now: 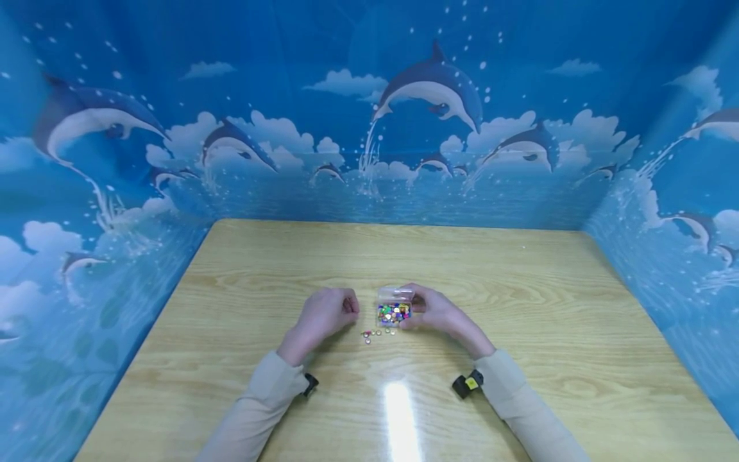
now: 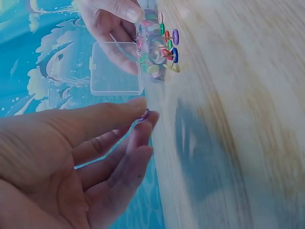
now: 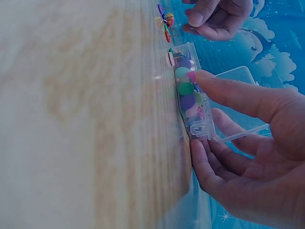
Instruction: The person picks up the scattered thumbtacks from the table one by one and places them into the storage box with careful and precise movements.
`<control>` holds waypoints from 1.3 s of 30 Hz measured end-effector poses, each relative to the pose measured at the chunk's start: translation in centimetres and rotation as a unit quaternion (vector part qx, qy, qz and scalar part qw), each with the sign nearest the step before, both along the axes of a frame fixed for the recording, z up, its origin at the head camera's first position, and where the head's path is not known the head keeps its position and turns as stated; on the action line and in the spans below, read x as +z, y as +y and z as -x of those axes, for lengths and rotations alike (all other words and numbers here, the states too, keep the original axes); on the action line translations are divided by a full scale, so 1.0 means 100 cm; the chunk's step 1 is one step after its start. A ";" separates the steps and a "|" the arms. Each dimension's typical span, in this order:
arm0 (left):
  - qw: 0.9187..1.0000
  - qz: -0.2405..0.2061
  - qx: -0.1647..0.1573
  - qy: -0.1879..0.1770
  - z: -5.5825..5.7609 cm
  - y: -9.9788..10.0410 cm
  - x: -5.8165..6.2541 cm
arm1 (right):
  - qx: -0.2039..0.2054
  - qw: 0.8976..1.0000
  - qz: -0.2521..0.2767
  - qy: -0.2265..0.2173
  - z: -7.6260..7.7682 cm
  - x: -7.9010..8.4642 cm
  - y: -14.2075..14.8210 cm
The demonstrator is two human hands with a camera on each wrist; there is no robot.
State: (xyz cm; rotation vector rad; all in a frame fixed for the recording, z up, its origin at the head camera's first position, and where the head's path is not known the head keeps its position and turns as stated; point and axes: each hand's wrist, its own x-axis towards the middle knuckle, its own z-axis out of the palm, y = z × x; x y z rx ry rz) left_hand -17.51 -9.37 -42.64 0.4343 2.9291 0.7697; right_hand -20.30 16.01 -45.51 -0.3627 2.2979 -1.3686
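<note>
My left hand (image 1: 329,312) is held above the table, left of a small clear plastic box (image 3: 204,128). Between its thumb and a fingertip it pinches a thumbtack (image 2: 145,114), mostly covered by the fingers, with a purple edge showing. My right hand (image 1: 437,316) grips the box at its right side, thumb on the near wall and fingers at the back and under the corner. The hinged lid (image 2: 116,69) is swung back. Inside the box lie many colourful thumbtacks (image 3: 186,89). Several loose thumbtacks (image 1: 378,332) rest on the table along the box's near side, points upward.
The wood-grain table (image 1: 260,256) reaches back to a blue dolphin-print curtain (image 1: 346,128), which also stands along both sides. A bright light reflection (image 1: 399,417) shows on the tabletop near the front. Each wrist carries a small black camera (image 1: 467,384).
</note>
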 end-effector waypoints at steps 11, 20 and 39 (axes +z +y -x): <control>0.999 -0.035 -0.001 0.025 0.002 0.009 0.006 | -0.008 1.000 0.001 -0.006 0.000 -0.001 0.000; 0.998 -0.035 -0.041 0.036 0.005 0.027 0.011 | -0.003 1.000 -0.006 0.002 0.000 -0.002 0.001; 0.998 -0.053 -0.025 0.020 0.004 0.026 0.010 | 0.000 1.000 0.010 -0.004 -0.001 0.001 0.001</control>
